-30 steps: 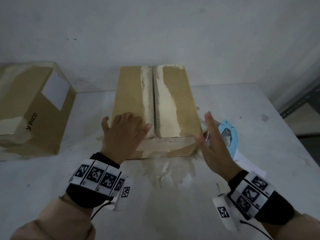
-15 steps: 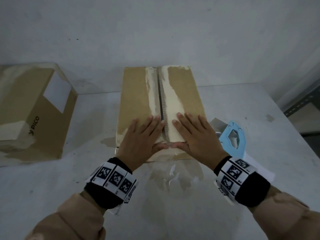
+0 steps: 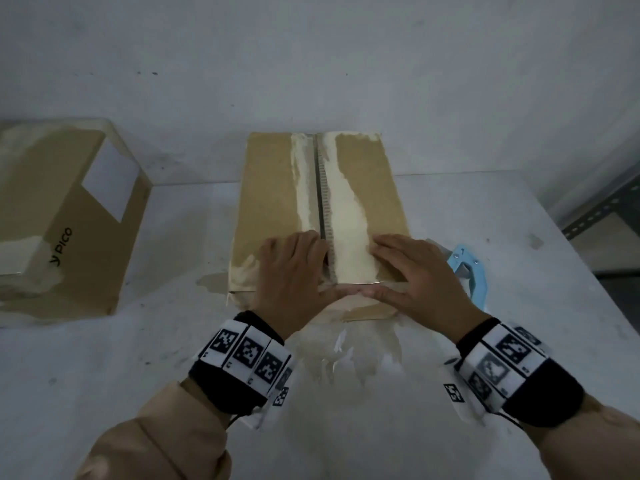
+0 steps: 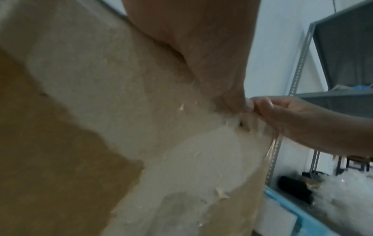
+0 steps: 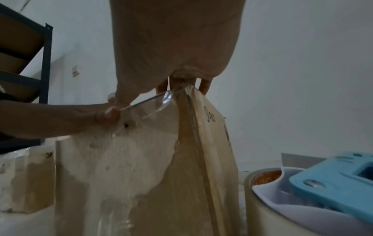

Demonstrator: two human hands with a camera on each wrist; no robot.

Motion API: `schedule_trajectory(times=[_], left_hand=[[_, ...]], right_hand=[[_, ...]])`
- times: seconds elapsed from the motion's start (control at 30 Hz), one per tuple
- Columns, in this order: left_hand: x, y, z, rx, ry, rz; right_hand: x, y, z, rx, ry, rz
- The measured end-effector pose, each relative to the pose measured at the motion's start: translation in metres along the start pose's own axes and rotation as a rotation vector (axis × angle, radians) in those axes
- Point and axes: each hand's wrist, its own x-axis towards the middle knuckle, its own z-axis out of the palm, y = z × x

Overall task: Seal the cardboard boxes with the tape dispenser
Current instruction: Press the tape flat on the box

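— What sits at the left of the surface (image 3: 104, 358)?
— A second cardboard box (image 3: 62, 216), well apart from the hands.
— And the middle?
— The cardboard box (image 3: 273, 188); the left hand (image 3: 294, 275) lies flat on its near end, fingers straight, thumb touching the right thumb at the edge.
— The right hand (image 3: 412, 275)?
— Flat too, fingers spread. The blue tape dispenser (image 3: 472, 275) lies just beside it.
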Motion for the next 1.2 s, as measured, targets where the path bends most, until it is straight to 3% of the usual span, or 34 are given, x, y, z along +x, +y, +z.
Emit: schedule_trajectory(times=[0.1,0.27,0.43,0.6,0.7,0.9,1.2], left_hand=[[-0.003,-0.007,0.011,0.054,0.007,0.038],[-0.003,-0.01,0.008,0.033,0.051,0.071],[0.006,0.015,-0.005,-0.004,-0.022,-0.086],[0.022,0.045,-0.001,0.023,-0.222,-0.098],[0.023,0.043,0.004,0.058,-0.277,-0.069],[0.021,0.042,0.003,0.037,-0.279,-0.053],[0.021,0.039,0.007,0.056,-0.288,-0.043]], right_hand=[[-0.001,0.007,0.006,-0.055,-0.011,-0.058],[-0.013,0.032,0.001,0.144,-0.052,-0.101],[-0.023,0.042,-0.018,0.188,0.176,-0.054],[-0.022,0.05,-0.017,0.264,-0.002,0.002],[-0.024,0.062,-0.017,0.292,-0.018,-0.035],[-0.01,0.082,-0.018,0.109,-0.112,-0.282],[0.005,0.084,-0.033,0.064,-0.178,-0.331]])
